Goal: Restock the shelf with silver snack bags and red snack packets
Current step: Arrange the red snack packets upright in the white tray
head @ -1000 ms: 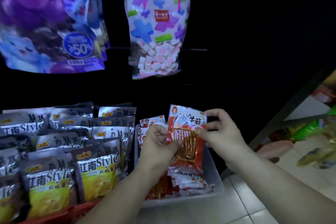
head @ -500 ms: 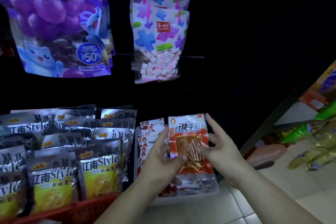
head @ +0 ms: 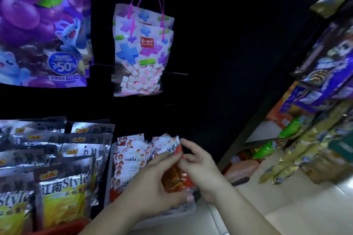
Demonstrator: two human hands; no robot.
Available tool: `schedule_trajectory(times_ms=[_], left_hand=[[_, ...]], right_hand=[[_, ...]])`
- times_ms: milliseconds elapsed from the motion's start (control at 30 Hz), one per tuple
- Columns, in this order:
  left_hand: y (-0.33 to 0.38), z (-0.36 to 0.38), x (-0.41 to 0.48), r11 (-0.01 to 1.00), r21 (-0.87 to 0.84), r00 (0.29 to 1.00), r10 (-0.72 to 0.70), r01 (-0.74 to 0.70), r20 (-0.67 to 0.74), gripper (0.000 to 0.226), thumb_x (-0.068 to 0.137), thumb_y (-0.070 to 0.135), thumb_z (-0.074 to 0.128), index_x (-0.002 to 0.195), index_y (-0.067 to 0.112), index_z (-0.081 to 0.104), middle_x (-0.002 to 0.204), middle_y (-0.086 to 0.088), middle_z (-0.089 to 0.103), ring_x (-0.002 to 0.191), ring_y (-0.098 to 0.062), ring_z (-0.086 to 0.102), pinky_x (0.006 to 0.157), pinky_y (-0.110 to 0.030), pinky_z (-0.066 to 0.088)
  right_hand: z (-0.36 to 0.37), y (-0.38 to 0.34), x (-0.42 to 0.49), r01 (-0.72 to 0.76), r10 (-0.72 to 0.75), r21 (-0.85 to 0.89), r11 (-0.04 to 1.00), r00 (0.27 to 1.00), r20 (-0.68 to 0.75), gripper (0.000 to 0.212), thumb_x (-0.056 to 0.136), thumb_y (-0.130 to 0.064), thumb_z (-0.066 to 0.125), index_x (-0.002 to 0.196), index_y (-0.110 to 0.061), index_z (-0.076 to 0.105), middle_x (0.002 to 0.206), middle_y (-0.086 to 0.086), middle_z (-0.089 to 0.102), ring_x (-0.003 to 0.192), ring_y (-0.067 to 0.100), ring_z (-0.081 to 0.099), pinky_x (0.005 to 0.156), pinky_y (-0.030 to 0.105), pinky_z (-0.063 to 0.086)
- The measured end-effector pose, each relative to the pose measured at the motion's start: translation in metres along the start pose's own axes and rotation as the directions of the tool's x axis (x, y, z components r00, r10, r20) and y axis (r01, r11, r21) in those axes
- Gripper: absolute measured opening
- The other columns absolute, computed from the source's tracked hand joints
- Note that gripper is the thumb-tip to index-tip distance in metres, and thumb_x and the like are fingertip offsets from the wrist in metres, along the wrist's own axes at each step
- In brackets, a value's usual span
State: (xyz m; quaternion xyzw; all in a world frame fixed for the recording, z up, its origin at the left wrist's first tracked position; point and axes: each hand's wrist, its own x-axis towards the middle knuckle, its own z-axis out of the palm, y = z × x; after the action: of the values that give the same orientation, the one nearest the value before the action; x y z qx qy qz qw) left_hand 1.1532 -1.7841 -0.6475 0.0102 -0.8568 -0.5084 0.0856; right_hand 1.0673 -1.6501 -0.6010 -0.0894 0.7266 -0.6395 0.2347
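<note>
Since a moment ago, we have tipped the red packet (head: 176, 176) backward toward the packets standing in the clear bin (head: 188, 209). Our left hand (head: 152, 181) and right hand (head: 199, 166) both pinch it, fingers clamped on its edges. Silver bags (head: 63, 158) fill the red basket (head: 63, 228) at left.

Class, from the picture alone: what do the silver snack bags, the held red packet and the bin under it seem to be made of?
Silver snack bags: probably metallised plastic film, glossy, with bright crinkled reflections.
Red packet, in both hands' grip: thin shiny plastic, its lower part clear, showing orange strips.
Bin: likely pale rigid plastic with a smooth rim; it is dim, so uncertain.
</note>
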Motion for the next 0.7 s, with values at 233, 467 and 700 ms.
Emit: schedule_trajectory(times_ms=[233,467,700], left_hand=[[0.022,0.011,0.002,0.909,-0.413,0.986,-0.021,-0.05,-0.165,0.081,0.08,0.006,0.085,0.136,0.051,0.048,0.123,0.036,0.063,0.116,0.008,0.062,0.093,-0.013,0.052],[0.03,0.014,0.005,0.813,-0.58,0.953,-0.132,-0.054,-0.274,0.055,0.074,0.052,0.087,0.124,0.043,0.066,0.121,0.016,0.067,0.111,0.002,0.065,0.094,-0.027,0.056],[0.024,0.005,0.004,0.884,-0.467,0.966,-0.133,0.016,-0.22,0.083,0.096,-0.003,0.063,0.143,0.06,0.038,0.099,0.007,0.07,0.059,-0.011,0.062,0.053,-0.02,0.047]], right_hand=[[-0.008,-0.01,-0.001,-0.156,0.145,0.204,0.967,0.987,0.072,0.032,0.105,-0.022,0.056,0.134,-0.035,0.06,0.106,0.004,0.079,0.095,0.023,0.077,0.074,0.037,0.061],[-0.014,-0.002,0.005,0.033,-0.033,0.146,0.989,0.999,0.003,0.049,0.095,-0.006,0.068,0.138,-0.027,0.058,0.102,0.011,0.078,0.088,0.021,0.076,0.065,0.028,0.059],[-0.02,-0.001,0.009,0.1,-0.099,0.04,0.994,0.995,-0.008,0.053,0.099,0.007,0.058,0.136,-0.031,0.059,0.113,0.006,0.077,0.105,0.025,0.074,0.089,0.044,0.061]])
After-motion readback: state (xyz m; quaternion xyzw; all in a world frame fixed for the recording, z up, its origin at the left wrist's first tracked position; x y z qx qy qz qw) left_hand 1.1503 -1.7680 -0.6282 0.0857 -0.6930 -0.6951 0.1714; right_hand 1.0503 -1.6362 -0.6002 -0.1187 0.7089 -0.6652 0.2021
